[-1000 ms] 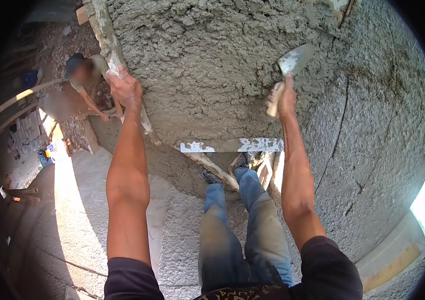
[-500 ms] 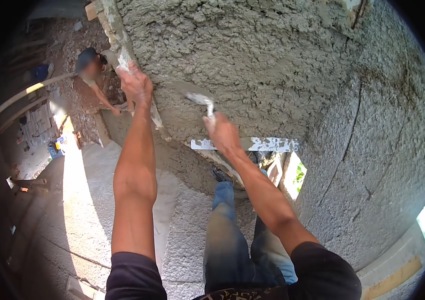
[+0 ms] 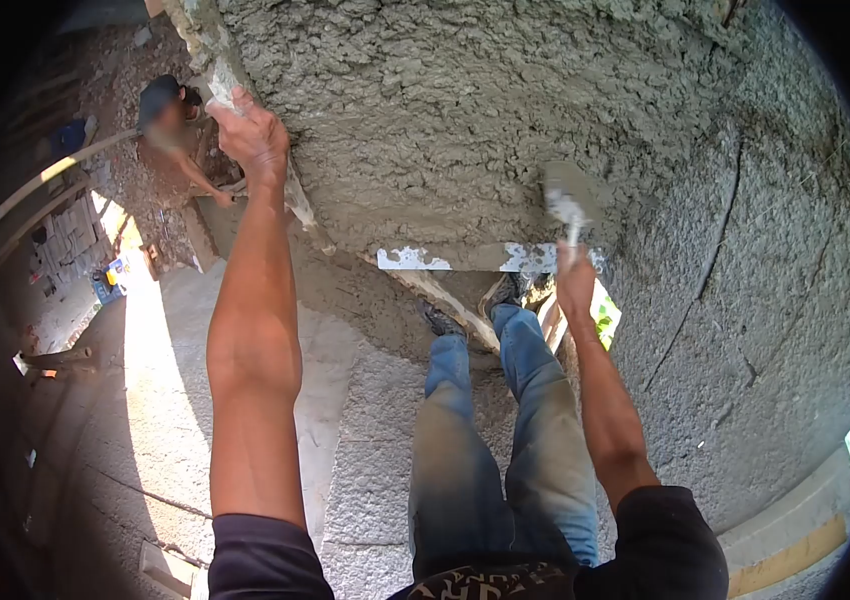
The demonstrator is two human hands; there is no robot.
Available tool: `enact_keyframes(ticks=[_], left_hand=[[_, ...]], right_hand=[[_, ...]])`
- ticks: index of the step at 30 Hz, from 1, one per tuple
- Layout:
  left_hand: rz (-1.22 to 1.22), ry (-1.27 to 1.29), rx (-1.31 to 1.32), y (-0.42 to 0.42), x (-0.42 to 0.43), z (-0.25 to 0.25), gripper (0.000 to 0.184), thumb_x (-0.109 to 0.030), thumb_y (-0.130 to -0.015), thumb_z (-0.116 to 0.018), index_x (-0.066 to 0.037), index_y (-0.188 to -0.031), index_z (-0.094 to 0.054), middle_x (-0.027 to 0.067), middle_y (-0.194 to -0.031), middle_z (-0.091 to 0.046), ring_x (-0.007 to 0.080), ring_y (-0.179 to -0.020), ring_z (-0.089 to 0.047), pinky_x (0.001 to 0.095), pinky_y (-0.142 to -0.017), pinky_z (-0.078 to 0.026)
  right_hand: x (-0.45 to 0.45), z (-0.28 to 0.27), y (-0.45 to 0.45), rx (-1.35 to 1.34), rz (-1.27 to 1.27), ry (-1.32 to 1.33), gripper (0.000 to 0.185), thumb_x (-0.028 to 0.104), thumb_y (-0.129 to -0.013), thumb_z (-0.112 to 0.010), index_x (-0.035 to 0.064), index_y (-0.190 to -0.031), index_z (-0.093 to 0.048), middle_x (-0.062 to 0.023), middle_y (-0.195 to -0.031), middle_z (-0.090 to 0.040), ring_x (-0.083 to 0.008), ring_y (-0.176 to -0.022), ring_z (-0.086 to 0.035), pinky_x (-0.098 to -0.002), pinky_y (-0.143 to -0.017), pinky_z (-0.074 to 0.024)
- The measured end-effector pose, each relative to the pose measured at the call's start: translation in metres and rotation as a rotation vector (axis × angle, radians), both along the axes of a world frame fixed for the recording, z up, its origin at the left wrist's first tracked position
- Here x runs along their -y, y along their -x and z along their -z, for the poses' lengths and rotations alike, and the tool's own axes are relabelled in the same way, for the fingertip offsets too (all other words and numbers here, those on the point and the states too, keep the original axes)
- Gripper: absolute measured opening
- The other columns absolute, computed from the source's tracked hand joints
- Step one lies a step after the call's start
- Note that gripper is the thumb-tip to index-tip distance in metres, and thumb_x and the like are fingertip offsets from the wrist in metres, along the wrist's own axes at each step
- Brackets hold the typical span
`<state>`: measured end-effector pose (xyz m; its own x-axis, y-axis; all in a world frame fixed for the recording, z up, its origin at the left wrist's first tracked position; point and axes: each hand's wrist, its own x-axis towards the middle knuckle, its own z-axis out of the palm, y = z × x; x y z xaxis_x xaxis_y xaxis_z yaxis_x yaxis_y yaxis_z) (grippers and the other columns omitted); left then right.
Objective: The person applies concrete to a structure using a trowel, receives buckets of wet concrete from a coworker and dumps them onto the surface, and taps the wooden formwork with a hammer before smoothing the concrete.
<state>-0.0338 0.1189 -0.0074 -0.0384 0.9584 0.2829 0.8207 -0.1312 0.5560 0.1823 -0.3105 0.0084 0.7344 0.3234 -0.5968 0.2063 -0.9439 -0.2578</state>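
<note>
Fingers wrapped round it, my left hand (image 3: pixel 253 138) grips a mortar-crusted wooden pole (image 3: pixel 207 45) at the upper left. My right hand (image 3: pixel 575 285) is closed on the handle of a trowel (image 3: pixel 569 203), whose blade lies against the wet, rough mortar (image 3: pixel 425 120). Below that mortar runs a straight strip (image 3: pixel 415 259) with white patches, partly coated in grey. The trowel and my right hand are near its right end. My feet stand just under the strip, by a slanting pole (image 3: pixel 435 295).
A co-worker (image 3: pixel 170 125) in a dark cap bends at the upper left, arms reaching down. A curved rail (image 3: pixel 45 178) passes beside them. Rough grey wall (image 3: pixel 745 300) with a long crack fills the right. Sunlight crosses the lower-left surface (image 3: pixel 160 400).
The trowel in my right hand swung left across the mortar, then back right, and is now lower than at first. My left hand stays on the pole. The view has shifted slightly.
</note>
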Motion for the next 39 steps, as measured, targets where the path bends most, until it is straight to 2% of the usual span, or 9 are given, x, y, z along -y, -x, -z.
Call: enact_keyframes(ticks=[5, 13, 18, 21, 25, 27, 34, 38, 39], left_hand=[[0.018, -0.025, 0.020, -0.011, 0.003, -0.007, 0.049, -0.042, -0.098, -0.043, 0.005, -0.108, -0.045, 0.0302, -0.079, -0.062, 0.0519, -0.078, -0.058, 0.0550, -0.068, -0.042], [-0.013, -0.029, -0.082, -0.002, 0.000, 0.005, 0.049, -0.045, -0.098, -0.039, 0.002, -0.108, -0.046, 0.0311, -0.086, -0.063, 0.0519, -0.084, -0.059, 0.0549, -0.074, -0.042], [-0.032, 0.002, -0.052, -0.006, -0.003, -0.005, 0.053, -0.046, -0.096, -0.042, 0.006, -0.107, -0.042, 0.0344, -0.082, -0.060, 0.0542, -0.081, -0.057, 0.0559, -0.073, -0.042], [-0.004, -0.001, -0.085, -0.006, 0.000, 0.001, 0.055, -0.048, -0.097, -0.040, 0.006, -0.107, -0.042, 0.0338, -0.077, -0.061, 0.0542, -0.077, -0.058, 0.0570, -0.071, -0.043], [-0.046, 0.057, -0.133, -0.010, 0.002, -0.005, 0.053, -0.046, -0.098, -0.036, 0.006, -0.108, -0.042, 0.0336, -0.082, -0.062, 0.0530, -0.081, -0.059, 0.0555, -0.072, -0.043], [-0.048, 0.095, -0.154, -0.014, 0.004, -0.008, 0.053, -0.046, -0.099, -0.035, 0.005, -0.109, -0.042, 0.0333, -0.083, -0.063, 0.0528, -0.083, -0.059, 0.0549, -0.074, -0.043], [-0.057, 0.056, -0.065, -0.013, 0.002, -0.005, 0.056, -0.049, -0.097, -0.037, 0.006, -0.106, -0.044, 0.0343, -0.083, -0.062, 0.0541, -0.083, -0.058, 0.0549, -0.075, -0.042], [-0.034, -0.018, -0.085, -0.012, -0.001, 0.001, 0.057, -0.049, -0.097, -0.038, 0.007, -0.106, -0.044, 0.0353, -0.083, -0.061, 0.0542, -0.082, -0.057, 0.0552, -0.074, -0.042], [-0.056, 0.028, -0.103, -0.013, 0.001, -0.004, 0.057, -0.049, -0.097, -0.038, 0.007, -0.106, -0.044, 0.0354, -0.082, -0.061, 0.0541, -0.081, -0.057, 0.0555, -0.074, -0.041]], right_hand=[[-0.072, 0.071, 0.152, -0.165, -0.702, -0.199, 0.043, 0.046, -0.095, -0.049, 0.0046, -0.101, -0.058, -0.0248, -0.087, -0.067, -0.0403, -0.078, -0.067, -0.0502, -0.073, -0.0526], [0.051, 0.062, -0.046, -0.024, -0.381, 0.348, 0.066, 0.059, -0.094, -0.040, 0.0001, -0.121, -0.054, -0.0282, -0.092, -0.067, -0.0433, -0.087, -0.065, -0.0521, -0.077, -0.0502], [0.104, 0.032, -0.020, 0.097, -0.162, 0.133, 0.055, 0.046, -0.097, -0.048, -0.0030, -0.121, -0.056, -0.0278, -0.076, -0.065, -0.0458, -0.069, -0.064, -0.0496, -0.060, -0.0483], [0.027, 0.014, 0.059, -0.157, -0.333, 0.096, 0.047, 0.049, -0.095, -0.049, 0.0031, -0.100, -0.058, -0.0228, -0.077, -0.065, -0.0418, -0.068, -0.064, -0.0493, -0.060, -0.0495], [-0.021, 0.113, 0.160, -0.083, -0.767, -0.158, 0.045, 0.047, -0.096, -0.046, 0.0045, -0.106, -0.058, -0.0212, -0.082, -0.067, -0.0385, -0.071, -0.067, -0.0477, -0.062, -0.0537], [-0.020, 0.109, 0.104, -0.157, -0.778, 0.072, 0.044, 0.044, -0.097, -0.044, 0.0031, -0.105, -0.057, -0.0212, -0.084, -0.068, -0.0368, -0.073, -0.068, -0.0457, -0.062, -0.0545], [0.153, 0.043, -0.079, 0.055, -0.297, 0.531, 0.060, 0.053, -0.095, -0.042, -0.0013, -0.117, -0.055, -0.0331, -0.096, -0.064, -0.0473, -0.097, -0.062, -0.0517, -0.084, -0.0499], [0.165, 0.029, -0.058, 0.074, 0.068, 0.315, 0.060, 0.052, -0.097, -0.040, -0.0034, -0.111, -0.060, -0.0312, -0.092, -0.065, -0.0480, -0.090, -0.062, -0.0505, -0.080, -0.0488], [0.165, 0.040, -0.041, -0.112, 0.393, 0.119, 0.058, 0.050, -0.097, -0.042, -0.0031, -0.109, -0.061, -0.0253, -0.081, -0.067, -0.0425, -0.077, -0.063, -0.0482, -0.076, -0.0488]])
